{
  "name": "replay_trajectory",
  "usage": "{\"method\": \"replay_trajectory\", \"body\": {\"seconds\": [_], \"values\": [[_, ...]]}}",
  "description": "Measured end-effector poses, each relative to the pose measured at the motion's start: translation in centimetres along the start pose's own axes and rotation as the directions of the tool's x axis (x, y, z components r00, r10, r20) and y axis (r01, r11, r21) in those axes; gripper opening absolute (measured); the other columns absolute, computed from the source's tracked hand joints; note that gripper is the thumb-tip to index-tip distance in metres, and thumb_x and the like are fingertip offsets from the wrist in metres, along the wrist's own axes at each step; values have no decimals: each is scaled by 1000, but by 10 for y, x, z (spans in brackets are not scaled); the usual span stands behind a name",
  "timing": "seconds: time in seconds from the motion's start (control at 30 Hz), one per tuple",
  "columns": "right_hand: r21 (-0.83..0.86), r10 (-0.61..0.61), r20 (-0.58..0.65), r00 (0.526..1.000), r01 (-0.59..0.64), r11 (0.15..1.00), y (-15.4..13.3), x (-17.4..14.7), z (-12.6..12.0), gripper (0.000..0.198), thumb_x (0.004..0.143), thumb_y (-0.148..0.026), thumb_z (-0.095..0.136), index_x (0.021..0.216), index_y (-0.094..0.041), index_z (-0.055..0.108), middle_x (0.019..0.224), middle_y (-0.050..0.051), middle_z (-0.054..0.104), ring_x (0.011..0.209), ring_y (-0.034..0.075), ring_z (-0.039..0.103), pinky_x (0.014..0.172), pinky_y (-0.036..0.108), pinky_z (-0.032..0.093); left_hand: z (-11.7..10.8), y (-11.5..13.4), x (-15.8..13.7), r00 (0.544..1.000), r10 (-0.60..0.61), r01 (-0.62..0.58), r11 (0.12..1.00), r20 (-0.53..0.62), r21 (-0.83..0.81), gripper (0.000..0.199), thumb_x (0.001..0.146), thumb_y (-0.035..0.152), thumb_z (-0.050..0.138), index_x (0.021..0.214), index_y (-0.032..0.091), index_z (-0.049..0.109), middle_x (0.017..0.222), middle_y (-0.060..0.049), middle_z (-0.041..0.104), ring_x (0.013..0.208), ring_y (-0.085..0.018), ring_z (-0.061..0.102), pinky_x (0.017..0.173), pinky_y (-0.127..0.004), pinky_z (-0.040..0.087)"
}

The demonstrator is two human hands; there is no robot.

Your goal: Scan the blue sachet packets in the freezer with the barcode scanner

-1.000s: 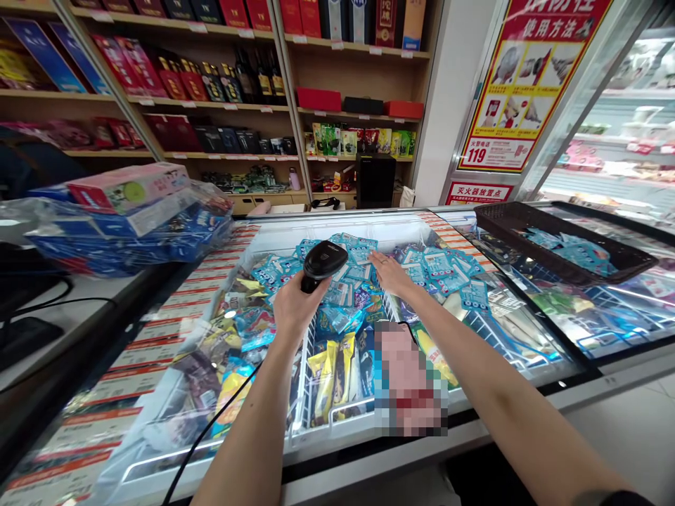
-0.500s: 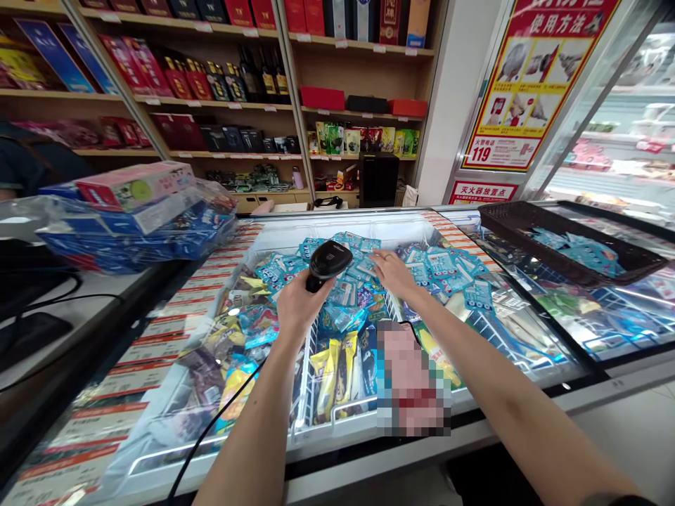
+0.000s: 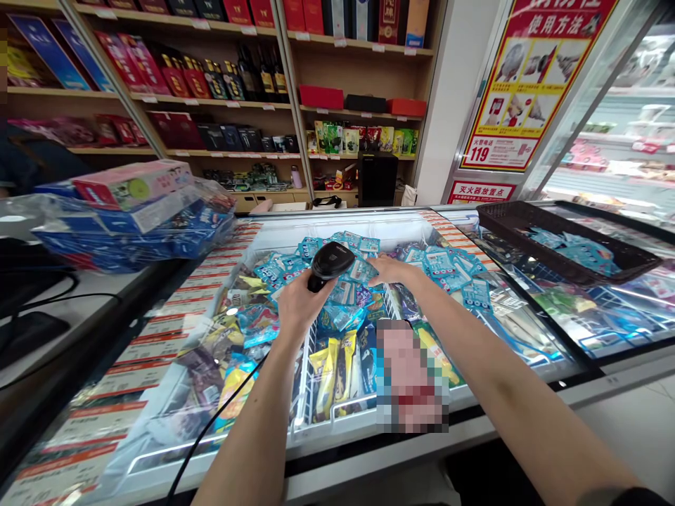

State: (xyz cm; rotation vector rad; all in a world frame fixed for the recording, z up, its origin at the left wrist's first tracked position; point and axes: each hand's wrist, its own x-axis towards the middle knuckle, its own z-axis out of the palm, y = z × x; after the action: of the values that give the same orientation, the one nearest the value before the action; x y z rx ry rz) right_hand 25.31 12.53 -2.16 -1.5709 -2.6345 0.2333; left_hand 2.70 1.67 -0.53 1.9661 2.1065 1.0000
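Observation:
A black handheld barcode scanner (image 3: 333,261) is gripped in my left hand (image 3: 298,302), its head pointing away from me over the freezer. Its black cable runs down past my left forearm. To the right of the scanner, my right hand (image 3: 394,271) reaches low over the glass, fingers pointing left and apart. Its fingertips are at the edge of a light-blue packet (image 3: 363,270); whether they press on it I cannot make out. Many flat light-blue packets lie spread across the glass lid, with another group (image 3: 440,263) right of my right hand.
Under the glass, wire baskets hold wrapped ice creams (image 3: 328,379). A phone with a blurred screen (image 3: 408,372) lies at the front edge. A brown tray (image 3: 506,225) with blue packets stands right. Plastic-wrapped boxes (image 3: 131,218) sit left. Price labels (image 3: 126,376) line the freezer.
My right hand has turned and lowered slightly, its fingers now pointing left at the packets. The scanner in my left hand has barely moved.

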Motion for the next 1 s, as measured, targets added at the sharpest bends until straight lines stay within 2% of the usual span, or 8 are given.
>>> {"method": "replay_trajectory", "body": {"seconds": [0.1, 0.23, 0.33, 0.4, 0.5, 0.57, 0.7, 1.0], "values": [[60, 143, -96, 985, -138, 989, 2, -10, 2, 63, 65, -51, 78, 113, -12, 63, 115, 16, 63, 104, 30, 61, 81, 32, 49, 1, 0, 0, 1000, 11, -11, 1000, 7, 1, 53, 77, 67, 50, 100, 23, 68, 84, -7, 71, 77, -25, 64, 57, -26, 33], [179, 254, -298, 920, -207, 962, 11, -22, 13, 43, 71, -50, 73, 93, -13, 64, 97, 13, 67, 97, 28, 62, 80, 34, 48, 3, -1, 1, 1000, 26, -26, 1000, -13, -15, 53, 76, 68, 50, 94, 22, 68, 82, -7, 70, 74, -24, 63, 57, -26, 33], [417, 336, -403, 851, -156, 895, 18, -29, 25, 29, 77, -46, 66, 80, -17, 61, 82, 7, 67, 83, 23, 64, 72, 31, 48, 4, -1, 0, 999, 40, -40, 997, -8, -58, 53, 75, 67, 52, 96, 22, 68, 81, -5, 70, 74, -22, 63, 57, -26, 34], [617, 385, -422, 821, -50, 785, 19, -33, 34, 27, 81, -46, 60, 75, -20, 56, 72, 2, 65, 69, 19, 64, 61, 27, 48, 6, 1, -1, 999, 46, -45, 996, 5, -83, 53, 74, 67, 53, 98, 22, 68, 82, -4, 70, 74, -22, 63, 58, -25, 35], [792, 388, -391, 834, 90, 604, 15, -41, 46, 29, 83, -49, 54, 74, -22, 49, 64, -2, 60, 50, 15, 60, 45, 25, 42, 7, 4, -2, 999, 41, -39, 993, 18, -111, 56, 73, 67, 54, 101, 21, 69, 84, -4, 71, 76, -22, 63, 58, -25, 36], [824, 354, -384, 853, 143, 548, 10, -45, 49, 29, 83, -49, 54, 74, -23, 46, 63, -3, 59, 48, 16, 62, 40, 23, 37, 7, 6, -2, 999, 39, -35, 991, 28, -129, 56, 73, 67, 55, 103, 21, 69, 85, -4, 71, 78, -22, 64, 58, -25, 36], [844, 346, -351, 870, 134, 519, 5, -48, 50, 29, 83, -49, 53, 75, -23, 43, 62, -2, 59, 54, 18, 67, 37, 22, 35, 9, 9, -2, 998, 47, -39, 986, 50, -162, 55, 72, 65, 56, 103, 20, 69, 82, -4, 71, 77, -23, 63, 57, -25, 37], [844, 344, -362, 866, 147, 516, 7, -48, 50, 29, 83, -48, 54, 74, -23, 42, 57, -4, 56, 56, 19, 68, 37, 21, 38, 15, 10, -3, 991, 59, -23, 960, 123, -281, 55, 71, 65, 59, 95, 17, 70, 67, -3, 67, 63, -19, 60, 51, -25, 35]]}}
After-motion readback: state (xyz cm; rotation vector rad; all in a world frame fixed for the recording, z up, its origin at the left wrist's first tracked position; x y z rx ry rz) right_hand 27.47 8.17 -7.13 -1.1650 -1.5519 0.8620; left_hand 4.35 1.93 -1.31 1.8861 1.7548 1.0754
